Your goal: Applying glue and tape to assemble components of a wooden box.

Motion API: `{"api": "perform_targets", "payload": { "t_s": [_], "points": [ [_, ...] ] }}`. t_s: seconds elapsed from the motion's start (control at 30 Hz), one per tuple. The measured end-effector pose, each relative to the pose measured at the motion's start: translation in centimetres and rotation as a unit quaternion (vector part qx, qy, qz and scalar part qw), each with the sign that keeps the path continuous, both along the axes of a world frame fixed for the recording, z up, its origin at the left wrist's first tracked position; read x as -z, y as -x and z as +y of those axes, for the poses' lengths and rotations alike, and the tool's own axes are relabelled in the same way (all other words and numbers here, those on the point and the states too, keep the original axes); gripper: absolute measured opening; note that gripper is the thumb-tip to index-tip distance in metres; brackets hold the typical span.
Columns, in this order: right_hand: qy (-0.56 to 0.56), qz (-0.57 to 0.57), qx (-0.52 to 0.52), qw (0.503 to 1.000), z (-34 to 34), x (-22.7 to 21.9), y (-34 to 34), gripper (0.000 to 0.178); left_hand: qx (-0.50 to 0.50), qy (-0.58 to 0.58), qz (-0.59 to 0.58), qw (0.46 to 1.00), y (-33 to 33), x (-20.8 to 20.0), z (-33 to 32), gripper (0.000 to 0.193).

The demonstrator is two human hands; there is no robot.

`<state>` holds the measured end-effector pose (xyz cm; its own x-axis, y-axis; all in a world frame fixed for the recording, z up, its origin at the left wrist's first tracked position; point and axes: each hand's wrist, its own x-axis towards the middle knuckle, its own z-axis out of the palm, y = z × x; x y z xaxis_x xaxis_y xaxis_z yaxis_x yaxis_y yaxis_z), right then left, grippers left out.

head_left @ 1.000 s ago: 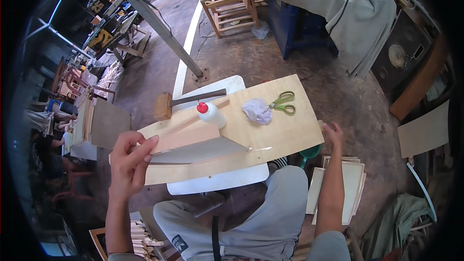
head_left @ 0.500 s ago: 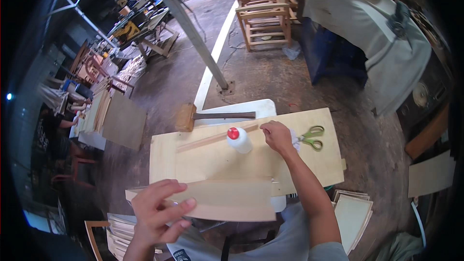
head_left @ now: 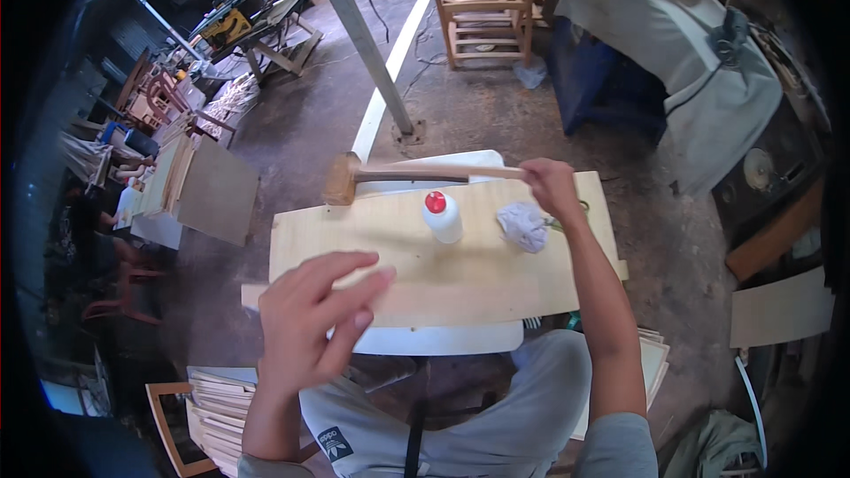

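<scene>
My right hand point(head_left: 551, 188) is closed on one end of a thin wooden strip point(head_left: 496, 172), raised over the far right of the pale wooden board point(head_left: 345, 235). The strip points left, toward the mallet point(head_left: 339, 181), and partly overlaps its dark handle. My left hand point(head_left: 323, 314) hovers over the board's near left part with fingers apart and nothing visible between them. Between the hands stands a white bottle point(head_left: 443, 223) with a red cap. A crumpled whitish cloth point(head_left: 522, 226) lies right of it. Green-handled scissors point(head_left: 556, 223) are mostly hidden by my right hand and wrist.
The board rests on a white table point(head_left: 434, 340). Stacked wooden pieces point(head_left: 221, 420) lie low at left, with thin panels point(head_left: 655, 363) at right. A metal post point(head_left: 372, 53) stands beyond the table. Wooden chairs point(head_left: 482, 18) and a draped white sheet point(head_left: 637, 35) are farther off.
My right hand lifted the wooden strip from the board, moving right and away. My left hand shifted right and upward; the pale folded-looking piece behind it no longer shows distinctly. The cloth is uncovered.
</scene>
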<state>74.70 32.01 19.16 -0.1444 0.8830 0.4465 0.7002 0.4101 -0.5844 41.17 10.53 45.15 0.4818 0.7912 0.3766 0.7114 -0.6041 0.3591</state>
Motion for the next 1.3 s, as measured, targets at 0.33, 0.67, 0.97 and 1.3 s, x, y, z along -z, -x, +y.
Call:
{"api": "perform_targets", "payload": {
  "t_s": [0.33, 0.67, 0.97, 1.3],
  "points": [
    [0.247, 0.467, -0.003, 0.849, -27.0, -7.0, -14.4, 0.056, -0.061, 0.015, -0.099, 0.993, 0.3, 0.3, -2.1, 0.025],
    [0.223, 0.395, 0.231, 0.861, -40.8, -3.0, -14.8, 0.048, -0.082, 0.023, -0.111, 0.99, -0.1, 0.1, -2.3, 0.024],
    [0.153, 0.287, 0.309, 0.894, -45.8, 0.9, -11.3, 0.056, -0.098, 0.016, -0.056, 0.994, -0.2, -0.3, -1.7, 0.03],
    [0.165, 0.356, 0.284, 0.875, -48.3, -1.0, -7.5, 0.064, -0.115, 0.06, -0.072, 0.989, -0.2, -0.3, -1.9, 0.032]
  ]
}}
